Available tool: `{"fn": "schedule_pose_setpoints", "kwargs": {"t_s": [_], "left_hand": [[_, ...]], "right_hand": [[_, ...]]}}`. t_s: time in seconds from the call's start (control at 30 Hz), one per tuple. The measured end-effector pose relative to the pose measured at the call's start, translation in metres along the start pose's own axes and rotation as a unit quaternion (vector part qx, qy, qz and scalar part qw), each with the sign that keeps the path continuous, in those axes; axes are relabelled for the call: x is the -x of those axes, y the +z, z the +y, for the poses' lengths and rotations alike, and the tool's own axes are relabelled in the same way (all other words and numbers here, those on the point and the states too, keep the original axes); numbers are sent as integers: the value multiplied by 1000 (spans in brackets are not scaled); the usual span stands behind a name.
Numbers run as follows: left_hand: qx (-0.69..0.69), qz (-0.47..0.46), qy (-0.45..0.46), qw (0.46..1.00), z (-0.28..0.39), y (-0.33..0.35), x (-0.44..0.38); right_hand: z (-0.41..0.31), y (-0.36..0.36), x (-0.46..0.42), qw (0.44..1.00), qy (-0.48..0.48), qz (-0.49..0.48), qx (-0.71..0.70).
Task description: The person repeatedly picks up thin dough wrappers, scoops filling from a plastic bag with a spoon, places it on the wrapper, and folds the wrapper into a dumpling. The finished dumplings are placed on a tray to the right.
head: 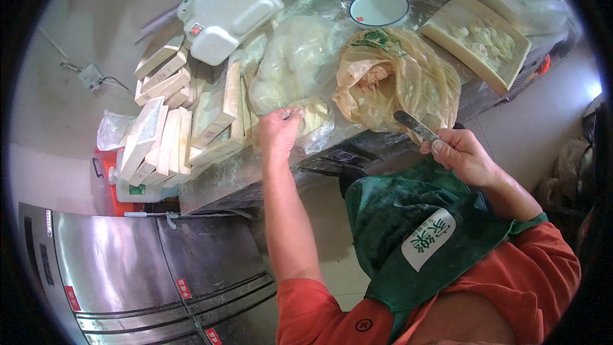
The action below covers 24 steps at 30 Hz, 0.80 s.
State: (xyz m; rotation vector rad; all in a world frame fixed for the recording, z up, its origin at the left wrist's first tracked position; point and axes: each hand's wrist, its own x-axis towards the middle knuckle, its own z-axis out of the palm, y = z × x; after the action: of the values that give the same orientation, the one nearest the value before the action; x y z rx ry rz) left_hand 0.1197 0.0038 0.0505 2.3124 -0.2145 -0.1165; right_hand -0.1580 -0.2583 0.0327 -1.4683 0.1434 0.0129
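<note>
My right hand (462,155) grips a flat metal filling spatula (414,123), its blade pointing up and left toward a tan plastic bag (426,76). Pinkish minced filling (376,76) shows through the bag's opening. My left hand (280,132) is at the near edge of a pale stack of what look like dough wrappers (313,114), partly covered by clear plastic. Its thumb and fingers are bent together; whether a wrapper is between them is hidden. Behind it lies a large clear plastic bag (292,57) with pale contents.
Wooden trays (163,143) are piled at the left of the floury worktop (215,182), below a white machine housing (230,9). A blue-rimmed white bowl (379,8) stands at the back. To the right, a wooden tray (440,28) holds several wrapped dumplings (488,43). A steel refrigerator (110,254) stands at lower left.
</note>
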Motion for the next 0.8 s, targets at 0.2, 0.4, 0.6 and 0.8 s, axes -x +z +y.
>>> {"fn": "schedule_pose_setpoints", "kwargs": {"t_s": [0.2, 0.4, 0.6, 0.8], "left_hand": [[-144, -16, 132, 981, -9, -16, 11], [-211, -50, 239, 947, -6, -18, 21], [-175, -75, 167, 967, -1, -16, 15], [-42, -68, 76, 994, -12, -18, -3]], "right_hand": [[0, 7, 4, 999, 15, -25, -15], [6, 11, 0, 998, 21, -49, -28], [10, 14, 0, 998, 17, -59, -27], [24, 26, -7, 983, 46, -112, -135]]}}
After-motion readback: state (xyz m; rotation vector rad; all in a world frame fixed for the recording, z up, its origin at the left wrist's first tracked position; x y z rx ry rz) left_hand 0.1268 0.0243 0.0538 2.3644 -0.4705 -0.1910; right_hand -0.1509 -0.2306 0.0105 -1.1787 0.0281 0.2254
